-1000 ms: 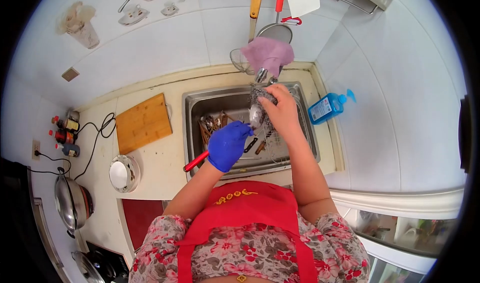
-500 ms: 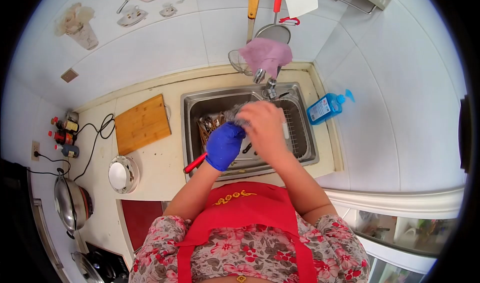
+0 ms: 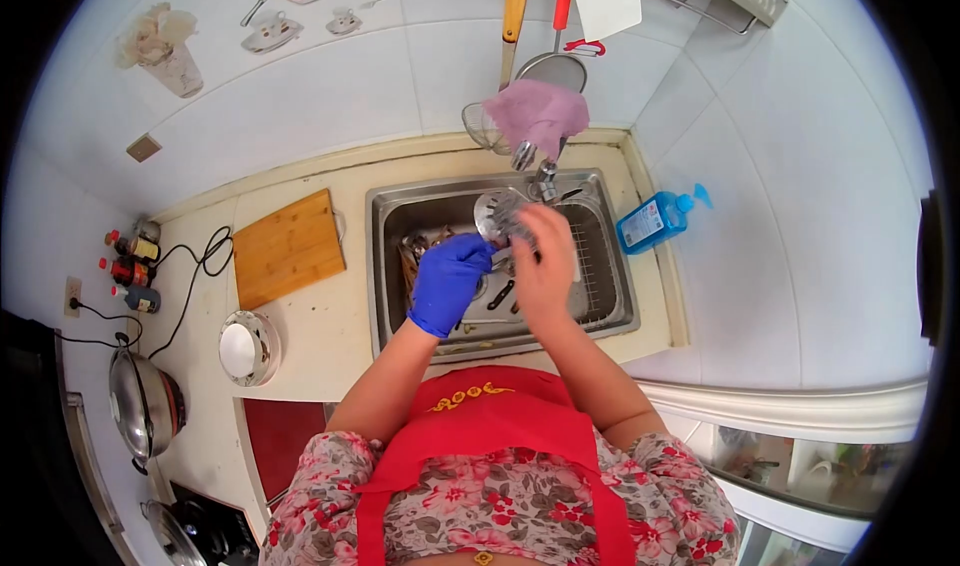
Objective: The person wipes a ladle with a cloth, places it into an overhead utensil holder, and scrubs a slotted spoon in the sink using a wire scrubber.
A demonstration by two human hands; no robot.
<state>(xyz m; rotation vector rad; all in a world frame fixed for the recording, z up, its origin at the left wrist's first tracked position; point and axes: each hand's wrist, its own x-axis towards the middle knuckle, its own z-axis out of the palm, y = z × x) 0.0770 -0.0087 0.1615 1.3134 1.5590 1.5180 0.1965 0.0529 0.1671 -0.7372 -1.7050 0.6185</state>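
My left hand (image 3: 449, 281), in a blue glove, is closed on a slotted metal ladle (image 3: 492, 214) above the sink (image 3: 380, 301). The ladle's round head points up, away from me. My right hand (image 3: 545, 266) is bare and partly smeared by motion; its fingers press a grey steel-wool scrubber (image 3: 511, 216) against the ladle head. Below the hands, a knife with a black handle (image 3: 501, 294) lies in the sink, and chopsticks and spoons show at its left, partly behind the glove.
A faucet (image 3: 544, 181) with a pink cloth (image 3: 537, 116) stands behind the sink. Right of it is a blue soap bottle (image 3: 651, 222). On the left are a cutting board (image 3: 288, 250), stacked bowls (image 3: 248, 348) and a pan (image 3: 143, 406). Utensils hang on the wall.
The ladle head has turned to show its slotted round face, and the red handle is no longer visible beside my glove. My right hand has moved lower and left with the scrubber.
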